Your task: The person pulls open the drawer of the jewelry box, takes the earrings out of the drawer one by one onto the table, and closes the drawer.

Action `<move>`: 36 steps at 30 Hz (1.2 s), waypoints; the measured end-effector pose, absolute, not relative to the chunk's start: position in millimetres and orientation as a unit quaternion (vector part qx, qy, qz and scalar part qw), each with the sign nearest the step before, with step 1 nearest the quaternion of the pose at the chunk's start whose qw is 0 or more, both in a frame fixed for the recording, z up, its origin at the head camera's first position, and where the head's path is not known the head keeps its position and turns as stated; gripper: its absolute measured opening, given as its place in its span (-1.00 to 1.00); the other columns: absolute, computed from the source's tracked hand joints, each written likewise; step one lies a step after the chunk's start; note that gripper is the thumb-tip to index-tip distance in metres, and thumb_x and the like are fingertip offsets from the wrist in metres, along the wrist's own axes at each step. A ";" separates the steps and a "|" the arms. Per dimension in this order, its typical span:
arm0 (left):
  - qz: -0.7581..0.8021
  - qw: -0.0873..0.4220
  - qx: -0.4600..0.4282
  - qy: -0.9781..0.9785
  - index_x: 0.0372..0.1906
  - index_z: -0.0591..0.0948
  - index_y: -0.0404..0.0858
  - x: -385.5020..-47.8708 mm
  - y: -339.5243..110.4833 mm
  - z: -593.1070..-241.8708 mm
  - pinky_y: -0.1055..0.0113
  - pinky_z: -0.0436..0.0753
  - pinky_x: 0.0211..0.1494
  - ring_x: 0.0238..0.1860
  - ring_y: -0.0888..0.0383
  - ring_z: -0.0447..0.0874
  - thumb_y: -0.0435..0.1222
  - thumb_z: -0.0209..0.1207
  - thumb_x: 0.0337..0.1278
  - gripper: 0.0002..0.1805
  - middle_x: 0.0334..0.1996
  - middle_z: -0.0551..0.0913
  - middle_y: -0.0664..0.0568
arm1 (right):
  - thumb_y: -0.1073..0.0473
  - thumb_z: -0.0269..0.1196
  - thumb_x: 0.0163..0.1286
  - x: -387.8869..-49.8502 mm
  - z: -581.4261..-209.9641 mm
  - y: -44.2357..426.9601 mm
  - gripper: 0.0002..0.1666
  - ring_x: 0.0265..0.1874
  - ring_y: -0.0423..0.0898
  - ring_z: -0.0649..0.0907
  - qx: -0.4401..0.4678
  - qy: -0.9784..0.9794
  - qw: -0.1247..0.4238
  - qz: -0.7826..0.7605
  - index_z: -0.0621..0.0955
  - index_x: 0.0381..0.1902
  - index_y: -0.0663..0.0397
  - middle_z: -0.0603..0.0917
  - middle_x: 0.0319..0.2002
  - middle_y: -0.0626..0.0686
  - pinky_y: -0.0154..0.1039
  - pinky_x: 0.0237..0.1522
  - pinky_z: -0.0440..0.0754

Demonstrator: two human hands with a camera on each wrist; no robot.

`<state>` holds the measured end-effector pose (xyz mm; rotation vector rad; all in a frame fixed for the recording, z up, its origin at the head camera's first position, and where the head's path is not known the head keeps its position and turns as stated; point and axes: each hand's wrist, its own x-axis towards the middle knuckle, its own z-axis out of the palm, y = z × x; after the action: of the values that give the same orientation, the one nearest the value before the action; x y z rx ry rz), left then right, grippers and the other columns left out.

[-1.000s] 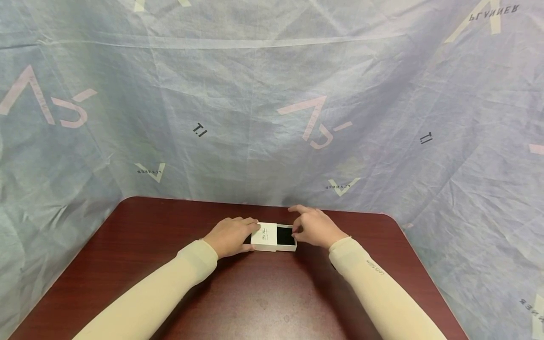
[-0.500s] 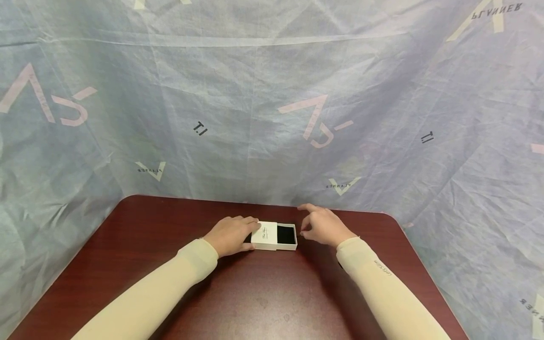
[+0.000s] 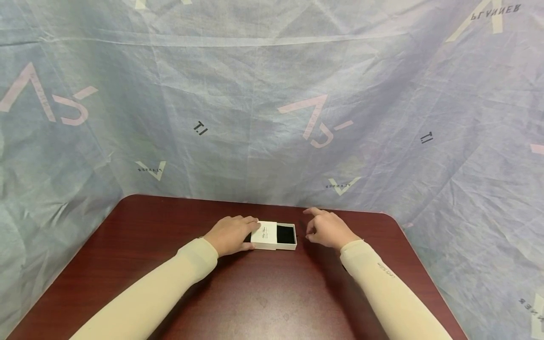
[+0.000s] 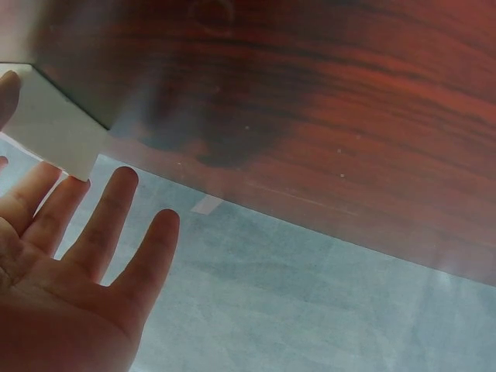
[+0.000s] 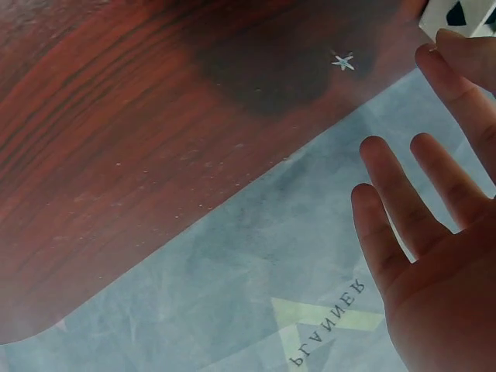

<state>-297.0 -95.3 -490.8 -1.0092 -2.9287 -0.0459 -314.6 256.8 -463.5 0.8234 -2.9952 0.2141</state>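
Note:
A small white slide-out box (image 3: 264, 235) with dark script on top lies on the table, its tray (image 3: 289, 246) pulled partly out to the right, showing a black insert (image 3: 285, 234). My left hand (image 3: 231, 235) grips the sleeve at its left end; in the left wrist view fingertips touch the box's white side (image 4: 54, 124). My right hand (image 3: 329, 230) is just right of the tray, apart from it. Its thumb and index tips meet, the other fingers extended (image 5: 403, 205). A tiny silver star charm (image 5: 343, 62) shows near them; whether the fingertips hold it is unclear.
The dark red-brown wooden table (image 3: 267, 297) has rounded back corners. Grey-blue printed cloth (image 3: 246, 118) hangs close behind it and along both sides. Pale sleeves (image 3: 153, 288) cover both forearms.
My right hand has drawn away from the tray to the right, its thumb and index tips together. The left hand and the box have stayed in place.

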 end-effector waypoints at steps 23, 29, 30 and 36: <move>-0.013 0.016 -0.325 -0.945 0.67 0.67 -0.06 -295.3 -96.2 -489.4 -0.16 0.83 0.55 0.59 -0.14 0.78 0.11 0.52 0.60 -0.27 0.71 0.66 -0.01 | 0.17 0.64 0.46 -310.2 -480.1 268.0 -0.72 0.25 0.17 0.87 0.228 -0.970 -0.023 0.078 0.87 -0.45 -0.29 0.69 0.63 0.14 0.25 0.36 0.78; -0.006 0.015 -0.325 -0.946 0.69 0.66 -0.07 -294.9 -96.4 -488.4 -0.15 0.83 0.56 0.60 -0.14 0.76 0.10 0.50 0.62 -0.27 0.72 0.65 -0.01 | 0.17 0.63 0.45 -310.8 -481.7 271.5 -0.75 0.12 0.13 0.88 0.221 -0.972 -0.022 0.074 0.89 -0.43 -0.28 0.71 0.61 0.14 0.23 0.33 0.80; -0.005 0.014 -0.324 -0.946 0.69 0.66 -0.07 -295.1 -96.4 -488.4 -0.15 0.82 0.57 0.61 -0.13 0.76 0.10 0.50 0.63 -0.27 0.72 0.65 -0.02 | 0.18 0.63 0.45 -310.9 -482.0 272.1 -0.76 0.07 0.11 0.88 0.220 -0.972 -0.021 0.075 0.89 -0.42 -0.28 0.71 0.60 0.14 0.22 0.33 0.80; -0.004 0.015 -0.327 -0.945 0.70 0.65 -0.07 -296.5 -96.3 -488.5 -0.16 0.83 0.56 0.61 -0.13 0.76 0.10 0.49 0.64 -0.27 0.72 0.65 -0.02 | 0.21 0.60 0.47 -310.4 -481.9 273.9 -0.74 -0.03 0.03 0.87 0.220 -0.972 -0.018 0.074 0.88 -0.42 -0.26 0.71 0.59 0.15 0.19 0.28 0.81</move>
<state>-296.5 -96.3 -488.5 -1.0165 -2.9416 -0.0118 -310.4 273.9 -481.9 0.6997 -3.0915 0.2356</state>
